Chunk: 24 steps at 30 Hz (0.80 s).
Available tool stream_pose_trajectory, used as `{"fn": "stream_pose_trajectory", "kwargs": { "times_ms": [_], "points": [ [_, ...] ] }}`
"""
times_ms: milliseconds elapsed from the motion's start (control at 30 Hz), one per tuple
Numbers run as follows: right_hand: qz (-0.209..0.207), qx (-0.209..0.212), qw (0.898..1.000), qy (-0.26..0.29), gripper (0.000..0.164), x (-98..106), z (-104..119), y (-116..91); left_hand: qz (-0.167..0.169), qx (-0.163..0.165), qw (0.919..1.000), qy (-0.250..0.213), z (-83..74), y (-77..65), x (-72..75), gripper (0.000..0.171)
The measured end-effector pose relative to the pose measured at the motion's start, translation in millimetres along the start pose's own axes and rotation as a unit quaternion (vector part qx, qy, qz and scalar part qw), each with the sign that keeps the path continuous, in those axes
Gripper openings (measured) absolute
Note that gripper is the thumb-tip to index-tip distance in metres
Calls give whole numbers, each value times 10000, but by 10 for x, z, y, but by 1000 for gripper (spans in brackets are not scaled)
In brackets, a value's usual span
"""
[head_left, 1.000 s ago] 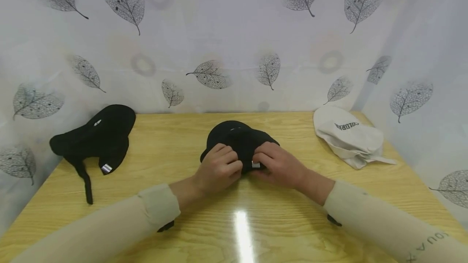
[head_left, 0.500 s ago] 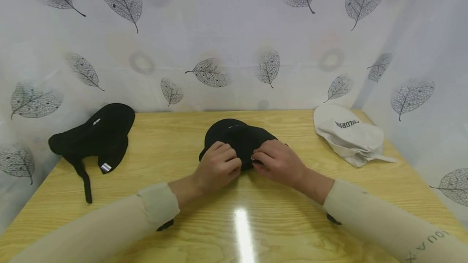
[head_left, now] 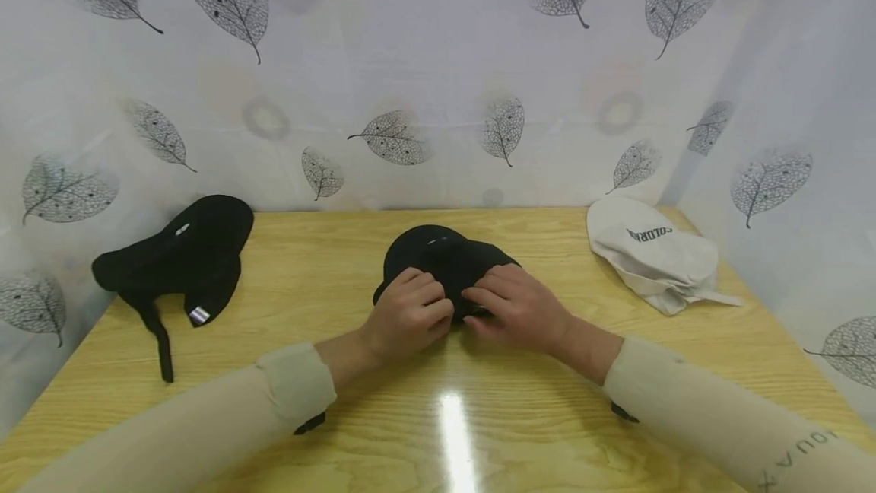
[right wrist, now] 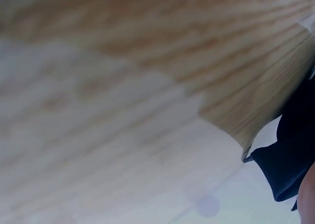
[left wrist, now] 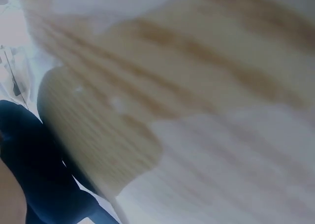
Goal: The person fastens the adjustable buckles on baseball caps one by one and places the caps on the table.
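Note:
A black baseball cap [head_left: 445, 253] lies at the middle of the wooden table, its rounded brim toward the back. My left hand [head_left: 411, 312] grips the cap's near-left edge with curled fingers. On the near-right edge, my right hand [head_left: 520, 306] pinches the fabric between fingers and thumb. Both hands cover much of the cap's near edge. The left wrist view catches dark cap fabric [left wrist: 42, 170] at lower left beside a bit of the hand. At the right border of the right wrist view, a fold of the black fabric [right wrist: 288, 157] shows.
Another black cap [head_left: 185, 257] with a dangling strap lies at the table's left. Toward the back right rests an off-white cap [head_left: 657, 249] with dark lettering. A leaf-patterned curtain [head_left: 438, 59] hangs behind the wooden table [head_left: 328, 432].
The right fingers and thumb have shifted slightly along the cap's near edge, and the small white label there is now covered. The left hand keeps its grip in nearly the same place.

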State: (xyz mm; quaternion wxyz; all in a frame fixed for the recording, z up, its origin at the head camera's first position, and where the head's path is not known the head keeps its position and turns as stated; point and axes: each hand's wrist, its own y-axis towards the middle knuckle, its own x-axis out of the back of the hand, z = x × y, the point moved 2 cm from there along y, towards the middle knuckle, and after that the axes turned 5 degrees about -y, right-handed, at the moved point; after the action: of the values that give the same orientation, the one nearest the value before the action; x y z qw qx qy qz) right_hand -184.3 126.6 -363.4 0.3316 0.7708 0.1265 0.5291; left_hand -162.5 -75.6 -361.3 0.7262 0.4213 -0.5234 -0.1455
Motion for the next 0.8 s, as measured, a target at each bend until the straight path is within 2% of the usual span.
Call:
{"fn": "stream_pose_trajectory", "kwargs": {
  "times_ms": [167, 300, 400, 633, 800],
  "points": [
    [437, 260, 9986, 121, 21, -30, 14, 22, 320, -62, 9994, -121, 29, 2, -23, 13],
    [734, 282, 9968, 123, 21, -54, -2, 6, 741, -14, 9971, -190, 40, -7, -34, 15],
    [983, 281, 9946, 174, 19, -72, -22, -14, 856, -48, 9962, -153, 34, -2, -27, 18],
    [1394, 168, 9897, 270, 15, -93, -14, -46, 710, 1, 9973, 161, 38, -22, -10, 6],
    [1518, 78, 9879, 299, 17, -106, 48, -123, 567, -110, 9983, 25, 16, -121, 48, 3]
  ]
}}
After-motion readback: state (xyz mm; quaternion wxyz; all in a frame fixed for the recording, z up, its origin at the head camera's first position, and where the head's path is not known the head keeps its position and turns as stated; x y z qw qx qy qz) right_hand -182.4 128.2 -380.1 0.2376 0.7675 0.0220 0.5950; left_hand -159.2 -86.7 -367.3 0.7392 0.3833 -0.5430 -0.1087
